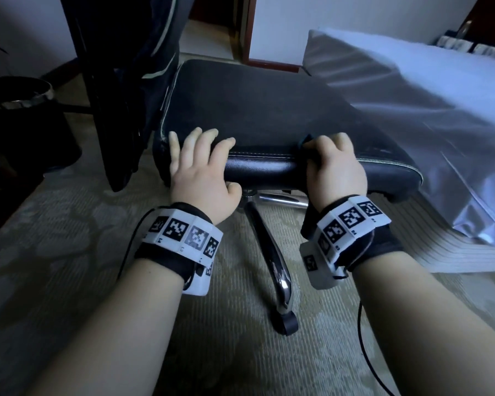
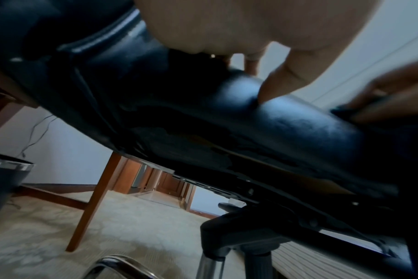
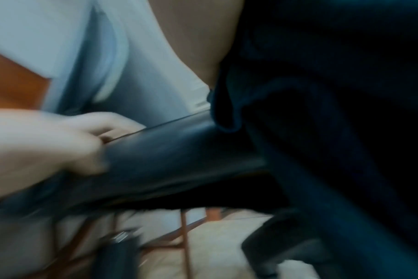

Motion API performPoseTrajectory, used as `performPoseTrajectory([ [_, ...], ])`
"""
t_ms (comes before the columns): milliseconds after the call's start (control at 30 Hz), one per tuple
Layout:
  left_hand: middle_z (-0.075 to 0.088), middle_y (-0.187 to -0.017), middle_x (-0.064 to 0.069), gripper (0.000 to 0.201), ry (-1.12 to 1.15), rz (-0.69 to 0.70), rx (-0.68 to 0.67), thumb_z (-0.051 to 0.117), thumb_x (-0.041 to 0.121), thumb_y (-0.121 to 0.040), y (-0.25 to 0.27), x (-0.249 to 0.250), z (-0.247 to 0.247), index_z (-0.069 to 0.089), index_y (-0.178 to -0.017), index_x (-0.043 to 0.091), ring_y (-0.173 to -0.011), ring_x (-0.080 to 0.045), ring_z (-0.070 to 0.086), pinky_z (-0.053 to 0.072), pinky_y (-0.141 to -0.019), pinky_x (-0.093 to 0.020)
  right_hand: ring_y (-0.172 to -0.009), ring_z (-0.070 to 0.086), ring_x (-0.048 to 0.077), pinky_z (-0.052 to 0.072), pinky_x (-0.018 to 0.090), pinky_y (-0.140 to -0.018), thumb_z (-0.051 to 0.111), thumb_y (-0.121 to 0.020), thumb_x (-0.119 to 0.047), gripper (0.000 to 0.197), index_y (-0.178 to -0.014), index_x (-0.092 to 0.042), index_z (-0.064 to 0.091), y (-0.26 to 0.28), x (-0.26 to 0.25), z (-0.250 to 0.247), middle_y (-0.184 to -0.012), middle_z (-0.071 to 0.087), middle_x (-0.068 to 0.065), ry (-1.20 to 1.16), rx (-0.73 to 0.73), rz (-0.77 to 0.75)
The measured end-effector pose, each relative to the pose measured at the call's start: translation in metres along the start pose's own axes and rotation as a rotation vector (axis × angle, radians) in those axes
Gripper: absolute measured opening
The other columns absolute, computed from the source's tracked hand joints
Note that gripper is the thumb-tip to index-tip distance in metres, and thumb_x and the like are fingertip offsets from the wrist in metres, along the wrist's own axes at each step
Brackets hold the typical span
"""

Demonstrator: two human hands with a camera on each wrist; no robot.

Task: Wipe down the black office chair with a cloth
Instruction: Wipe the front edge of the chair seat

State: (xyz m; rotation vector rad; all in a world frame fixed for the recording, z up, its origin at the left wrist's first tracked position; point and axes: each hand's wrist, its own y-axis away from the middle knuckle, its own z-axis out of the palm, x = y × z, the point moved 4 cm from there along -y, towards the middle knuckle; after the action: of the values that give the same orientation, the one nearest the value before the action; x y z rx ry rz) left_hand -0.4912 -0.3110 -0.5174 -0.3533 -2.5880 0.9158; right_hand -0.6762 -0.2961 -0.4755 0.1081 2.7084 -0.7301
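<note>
Black padded chair (image 1: pixel 257 110), seat front edge nearest me. I am bracing it with my left hand (image 1: pixel 203 170), fingers spread and relaxed over the edge, thumb under the rim. My right hand (image 1: pixel 336 164) is curling round a dark cloth (image 1: pixel 307 140), pressing it on the same edge. Risks as I judge them: the chair is standing on casters (image 1: pixel 287 324), so a hard stroke may roll or swivel it if the brace slips; the dark cloth, hard to see against the seat, may bunch and skip patches; the bed sheet (image 1: pixel 429 110), just beside the seat, may snag.
</note>
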Motion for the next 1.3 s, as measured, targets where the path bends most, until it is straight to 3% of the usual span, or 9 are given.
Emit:
performPoseTrajectory([
  [100, 0.035, -0.144, -0.009, 0.072, -0.026, 0.005, -0.038, 0.047, 0.028, -0.064, 0.002, 0.007, 0.002, 0.044, -0.136, 0.026, -0.140, -0.031, 0.017, -0.027, -0.107, -0.032, -0.095, 0.053, 0.031, 0.039, 0.035, -0.066, 0.048, -0.091, -0.018, 0.021, -0.109, -0.021, 0.060, 0.006, -0.019, 0.013, -0.113, 0.047, 0.010, -0.039, -0.015, -0.146],
  [233, 0.038, -0.142, -0.009, 0.072, -0.046, -0.003, -0.060, 0.048, 0.027, -0.062, 0.001, 0.002, 0.004, 0.045, -0.134, 0.030, -0.137, -0.031, 0.020, -0.024, -0.109, -0.033, -0.090, 0.055, 0.036, 0.045, 0.042, -0.066, 0.049, -0.089, -0.013, 0.022, -0.107, -0.018, 0.061, 0.001, 0.019, 0.002, -0.112, 0.046, 0.014, -0.011, 0.048, -0.026],
  [367, 0.037, -0.141, -0.010, 0.069, -0.035, -0.035, -0.066, 0.049, 0.024, -0.063, 0.001, 0.005, 0.003, 0.047, -0.132, 0.028, -0.138, -0.031, 0.019, -0.026, -0.108, -0.033, -0.088, 0.054, 0.037, 0.042, 0.042, -0.067, 0.048, -0.089, -0.010, 0.022, -0.107, -0.013, 0.060, -0.003, 0.042, -0.008, -0.112, 0.045, 0.016, 0.023, 0.048, 0.065],
  [567, 0.027, -0.145, -0.006, 0.058, 0.013, -0.107, -0.170, 0.059, 0.024, -0.076, -0.013, 0.020, -0.011, 0.046, -0.132, 0.025, -0.142, -0.027, 0.005, -0.023, -0.107, -0.043, -0.088, 0.054, 0.033, 0.042, 0.035, -0.076, 0.050, -0.088, -0.012, 0.021, -0.106, -0.014, 0.059, -0.023, 0.039, -0.028, -0.104, 0.045, 0.014, 0.104, -0.185, 0.032],
  [667, 0.027, -0.145, -0.002, 0.051, 0.101, 0.005, -0.215, 0.055, 0.027, -0.081, -0.038, 0.051, -0.009, 0.047, -0.131, 0.026, -0.142, -0.024, 0.003, -0.024, -0.107, -0.042, -0.092, 0.055, 0.034, 0.045, 0.035, -0.082, 0.049, -0.089, -0.016, 0.021, -0.108, -0.016, 0.058, -0.035, 0.048, -0.037, -0.106, 0.045, 0.013, 0.199, -0.260, 0.072],
  [800, 0.020, -0.153, 0.001, 0.058, 0.087, 0.136, -0.387, 0.045, 0.040, -0.090, -0.047, 0.085, 0.017, 0.028, -0.144, 0.026, -0.144, -0.020, 0.003, -0.018, -0.112, -0.041, -0.095, 0.054, 0.032, 0.042, 0.033, -0.079, 0.048, -0.091, -0.016, 0.021, -0.110, -0.014, 0.057, -0.025, 0.051, -0.035, -0.109, 0.045, 0.013, 0.112, -0.180, 0.223],
  [933, 0.018, -0.155, 0.004, 0.062, -0.011, 0.207, -0.360, 0.041, 0.046, -0.092, -0.037, 0.083, 0.027, 0.019, -0.147, 0.026, -0.143, -0.016, 0.010, -0.005, -0.116, -0.035, -0.096, 0.053, 0.030, 0.044, 0.036, -0.074, 0.048, -0.093, -0.017, 0.022, -0.110, -0.013, 0.060, -0.008, 0.024, -0.016, -0.111, 0.048, 0.011, -0.034, -0.053, 0.153],
  [1133, 0.022, -0.153, 0.009, 0.057, -0.008, 0.191, -0.283, 0.042, 0.044, -0.093, -0.036, 0.075, 0.029, 0.024, -0.145, 0.031, -0.142, -0.011, 0.012, -0.003, -0.113, -0.029, -0.092, 0.055, 0.029, 0.045, 0.038, -0.065, 0.048, -0.091, -0.012, 0.021, -0.107, -0.014, 0.061, -0.004, 0.049, -0.006, -0.110, 0.050, 0.009, -0.082, 0.059, 0.030],
  [1300, 0.032, -0.148, 0.013, 0.045, 0.027, 0.123, -0.212, 0.036, 0.042, -0.096, -0.039, 0.079, 0.031, 0.035, -0.140, 0.035, -0.139, -0.008, 0.021, 0.003, -0.113, -0.026, -0.096, 0.054, 0.033, 0.044, 0.040, -0.070, 0.047, -0.091, -0.011, 0.021, -0.107, -0.014, 0.061, -0.015, 0.089, -0.019, -0.113, 0.049, 0.011, -0.098, 0.091, 0.138],
])
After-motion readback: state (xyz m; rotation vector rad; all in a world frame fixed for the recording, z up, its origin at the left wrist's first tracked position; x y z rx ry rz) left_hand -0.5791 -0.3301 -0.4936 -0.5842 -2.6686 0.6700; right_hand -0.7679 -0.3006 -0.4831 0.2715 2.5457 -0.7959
